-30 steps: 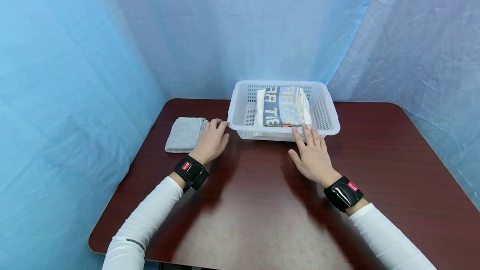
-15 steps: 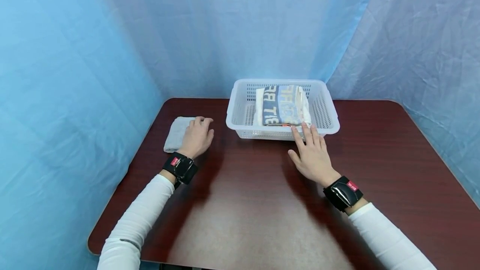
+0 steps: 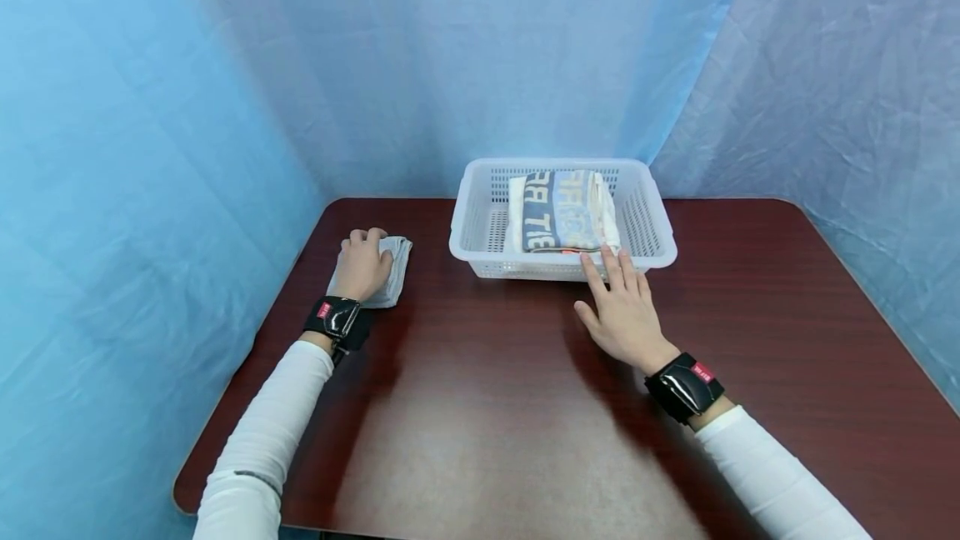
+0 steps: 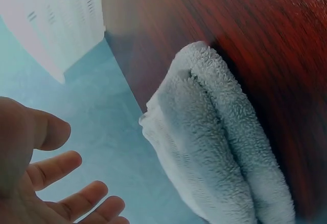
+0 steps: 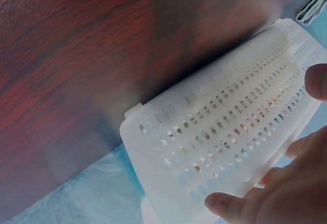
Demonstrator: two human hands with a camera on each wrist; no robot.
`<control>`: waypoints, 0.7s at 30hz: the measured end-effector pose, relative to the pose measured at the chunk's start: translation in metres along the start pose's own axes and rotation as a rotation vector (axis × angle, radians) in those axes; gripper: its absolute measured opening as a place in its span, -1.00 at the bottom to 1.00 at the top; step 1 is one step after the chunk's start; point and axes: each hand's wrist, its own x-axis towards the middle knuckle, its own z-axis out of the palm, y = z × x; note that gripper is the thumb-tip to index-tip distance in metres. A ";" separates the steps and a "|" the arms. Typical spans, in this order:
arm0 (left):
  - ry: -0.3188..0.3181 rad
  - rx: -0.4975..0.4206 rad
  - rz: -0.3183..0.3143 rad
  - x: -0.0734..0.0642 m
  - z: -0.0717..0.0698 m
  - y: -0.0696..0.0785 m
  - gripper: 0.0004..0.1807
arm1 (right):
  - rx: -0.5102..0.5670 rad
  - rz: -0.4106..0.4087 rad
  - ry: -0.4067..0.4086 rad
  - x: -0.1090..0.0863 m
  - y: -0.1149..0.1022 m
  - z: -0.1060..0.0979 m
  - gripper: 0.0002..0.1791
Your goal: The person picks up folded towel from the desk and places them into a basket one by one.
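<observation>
A folded grey towel [image 3: 393, 277] lies on the left of the table, its thick terry layers plain in the left wrist view. Over it is my left hand [image 3: 362, 267], fingers slightly bent; the left wrist view shows a gap between those fingers [image 4: 84, 198] and the towel. A white plastic basket [image 3: 480, 257] stands at the back middle. Inside lies a folded white cloth [image 3: 566, 211] with blue bands and large letters. My right hand [image 3: 626, 319] has its spread fingers at the basket's near rim, and the right wrist view shows them along that edge.
The dark red wooden table [image 3: 480, 407] has rounded corners. Blue cloth curtains [image 3: 480, 48] hang around its back and sides, close behind the basket. Both wrists wear black bands.
My left hand has moved left, from the gap between towel and basket to over the towel. The right hand has stayed at the basket's rim.
</observation>
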 end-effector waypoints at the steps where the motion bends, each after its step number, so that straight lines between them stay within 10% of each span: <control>1: -0.010 -0.010 -0.013 0.000 -0.001 -0.002 -0.57 | 0.000 0.001 -0.002 0.000 0.000 0.000 -0.19; 21: -0.090 -0.017 -0.182 0.002 -0.004 -0.037 -0.46 | -0.005 0.003 -0.011 -0.001 -0.001 0.000 -0.17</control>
